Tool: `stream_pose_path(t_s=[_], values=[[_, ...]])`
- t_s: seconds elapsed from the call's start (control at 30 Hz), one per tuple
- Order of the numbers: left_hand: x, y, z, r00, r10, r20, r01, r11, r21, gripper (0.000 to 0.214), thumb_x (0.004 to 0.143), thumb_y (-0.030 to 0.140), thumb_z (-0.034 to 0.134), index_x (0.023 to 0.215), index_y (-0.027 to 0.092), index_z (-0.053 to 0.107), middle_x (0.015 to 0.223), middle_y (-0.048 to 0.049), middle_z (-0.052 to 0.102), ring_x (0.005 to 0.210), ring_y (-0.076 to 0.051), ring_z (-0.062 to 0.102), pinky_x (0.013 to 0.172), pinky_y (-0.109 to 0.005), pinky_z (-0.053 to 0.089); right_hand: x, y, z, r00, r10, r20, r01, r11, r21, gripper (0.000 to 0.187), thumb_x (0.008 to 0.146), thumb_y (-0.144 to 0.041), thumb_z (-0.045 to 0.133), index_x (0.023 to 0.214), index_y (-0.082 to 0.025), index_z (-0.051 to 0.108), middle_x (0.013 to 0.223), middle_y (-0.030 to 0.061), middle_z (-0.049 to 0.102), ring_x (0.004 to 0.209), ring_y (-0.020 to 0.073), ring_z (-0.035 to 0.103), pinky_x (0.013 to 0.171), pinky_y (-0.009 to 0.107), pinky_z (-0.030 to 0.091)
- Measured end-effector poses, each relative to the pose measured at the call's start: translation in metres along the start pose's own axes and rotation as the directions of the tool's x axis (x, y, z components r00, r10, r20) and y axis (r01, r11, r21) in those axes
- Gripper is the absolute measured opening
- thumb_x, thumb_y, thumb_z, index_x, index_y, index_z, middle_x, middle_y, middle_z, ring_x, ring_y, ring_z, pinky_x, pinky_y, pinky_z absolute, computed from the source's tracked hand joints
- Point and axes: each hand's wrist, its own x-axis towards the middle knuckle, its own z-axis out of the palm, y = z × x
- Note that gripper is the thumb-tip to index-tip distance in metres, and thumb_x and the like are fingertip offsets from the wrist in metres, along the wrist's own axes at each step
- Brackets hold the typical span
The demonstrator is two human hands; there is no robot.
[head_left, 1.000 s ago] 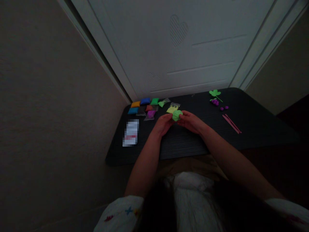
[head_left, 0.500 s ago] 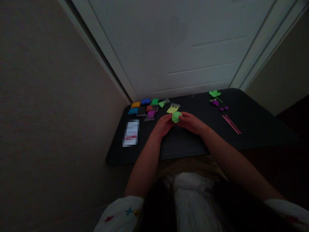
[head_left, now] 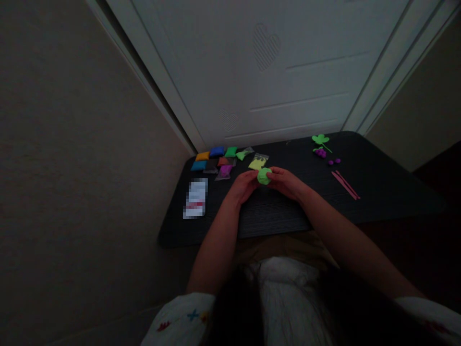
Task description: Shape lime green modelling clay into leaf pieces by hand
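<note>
Between both hands I hold a lump of light green modelling clay (head_left: 264,176) above the dark table (head_left: 273,218). My left hand (head_left: 245,186) grips its left side with closed fingers. From the other side, my right hand (head_left: 285,182) pinches it, thumb on the near face and fingers behind. The lump looks roundish with an uneven surface. Just behind it lies an open-looking clear packet with pale yellow clay (head_left: 258,162). The undersides of the fingers are partly hidden.
Several coloured clay packets (head_left: 217,152) lie at the back left, with a pixelated white item (head_left: 196,198) nearer. At right are a green leaf shape (head_left: 320,139), a purple berry cluster (head_left: 320,153), two purple balls (head_left: 334,162) and pink modelling tools (head_left: 345,185). A white door (head_left: 302,86) stands behind.
The green clay has shifted very slightly right and turned a little between my fingers. Both hands keep their hold, and everything on the table stays where it was.
</note>
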Motion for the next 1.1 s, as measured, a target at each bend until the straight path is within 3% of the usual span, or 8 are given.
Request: stream_pose_path(t_s=[0.37, 0.5, 0.57, 0.63, 0.73, 0.8, 1.0, 1.1], values=[[0.000, -0.001, 0.002, 1.000, 0.015, -0.019, -0.014, 0.996, 0.087, 0.016, 0.065, 0.023, 0.059, 0.076, 0.013, 0.058, 0.076, -0.0020, 0.059, 0.072, -0.011, 0.054, 0.069, -0.025, 0.040, 0.002, 0.002, -0.001, 0.999, -0.020, -0.029, 0.017, 0.994, -0.107, 0.019, 0.063, -0.029, 0.063, 0.077, -0.018, 0.057, 0.076, -0.0008, 0.059, 0.071, 0.0099, 0.053, 0.070, 0.026, 0.040], [0.001, -0.001, 0.002, 0.996, 0.019, -0.092, -0.011, 0.996, 0.085, 0.022, 0.066, 0.030, 0.058, 0.083, 0.016, 0.056, 0.079, -0.0006, 0.058, 0.070, -0.009, 0.054, 0.063, -0.022, 0.041, 0.004, 0.004, -0.003, 0.975, -0.204, -0.089, 0.168, 0.938, -0.303, 0.020, 0.064, -0.033, 0.060, 0.079, -0.019, 0.056, 0.081, -0.0005, 0.058, 0.077, 0.0121, 0.053, 0.074, 0.030, 0.040], [0.001, -0.002, 0.002, 0.993, -0.010, -0.119, 0.021, 0.995, 0.095, 0.028, 0.067, 0.038, 0.055, 0.086, 0.017, 0.055, 0.078, -0.0015, 0.059, 0.066, -0.009, 0.055, 0.059, -0.022, 0.041, 0.006, 0.006, -0.005, 0.909, -0.399, -0.120, 0.293, 0.818, -0.495, 0.020, 0.064, -0.032, 0.060, 0.081, -0.021, 0.057, 0.090, 0.0008, 0.055, 0.087, 0.0146, 0.051, 0.078, 0.033, 0.039], [0.001, -0.002, 0.002, 0.993, -0.041, -0.113, 0.053, 0.993, 0.110, 0.034, 0.067, 0.044, 0.053, 0.087, 0.016, 0.055, 0.075, -0.0030, 0.059, 0.063, -0.010, 0.055, 0.058, -0.023, 0.042, 0.007, 0.007, -0.007, 0.833, -0.549, -0.069, 0.353, 0.622, -0.699, 0.018, 0.063, -0.029, 0.060, 0.080, -0.023, 0.059, 0.100, 0.0021, 0.050, 0.098, 0.0171, 0.046, 0.084, 0.036, 0.037], [0.002, -0.003, 0.002, 0.995, -0.008, -0.095, 0.023, 0.987, 0.158, 0.034, 0.065, 0.041, 0.056, 0.087, 0.015, 0.055, 0.076, -0.0029, 0.059, 0.065, -0.011, 0.056, 0.059, -0.023, 0.043, 0.007, 0.009, -0.008, 0.781, -0.619, 0.083, 0.367, 0.347, -0.863, 0.016, 0.066, -0.021, 0.057, 0.081, -0.025, 0.061, 0.106, 0.0030, 0.046, 0.104, 0.0190, 0.041, 0.090, 0.039, 0.032], [0.004, -0.004, 0.002, 0.992, 0.055, -0.110, -0.030, 0.974, 0.224, 0.031, 0.064, 0.035, 0.059, 0.088, 0.015, 0.056, 0.080, -0.0029, 0.060, 0.067, -0.011, 0.056, 0.062, -0.024, 0.043, 0.006, 0.009, -0.007, 0.766, -0.629, 0.131, 0.379, 0.278, -0.882, 0.022, 0.067, -0.017, 0.054, 0.086, -0.025, 0.059, 0.111, 0.0036, 0.044, 0.106, 0.0194, 0.040, 0.090, 0.039, 0.033], [0.010, -0.011, 0.000, 0.937, 0.299, -0.179, -0.177, 0.852, 0.493, 0.031, 0.063, 0.029, 0.059, 0.091, 0.015, 0.055, 0.088, -0.0053, 0.061, 0.076, -0.015, 0.057, 0.068, -0.028, 0.044, 0.003, 0.010, -0.002, 0.806, -0.591, -0.029, 0.315, 0.471, -0.824, 0.039, 0.072, -0.024, 0.048, 0.110, -0.022, 0.040, 0.107, 0.0071, 0.049, 0.079, 0.0145, 0.054, 0.067, 0.030, 0.045], [0.011, -0.015, 0.001, 0.909, 0.396, -0.130, -0.239, 0.751, 0.615, 0.029, 0.066, 0.029, 0.056, 0.091, 0.016, 0.055, 0.088, -0.0049, 0.060, 0.079, -0.015, 0.056, 0.072, -0.029, 0.043, 0.003, 0.012, 0.000, 0.841, -0.541, -0.016, 0.254, 0.421, -0.871, 0.030, 0.073, -0.029, 0.048, 0.101, -0.020, 0.046, 0.090, 0.0046, 0.057, 0.071, 0.0140, 0.054, 0.067, 0.029, 0.044]])
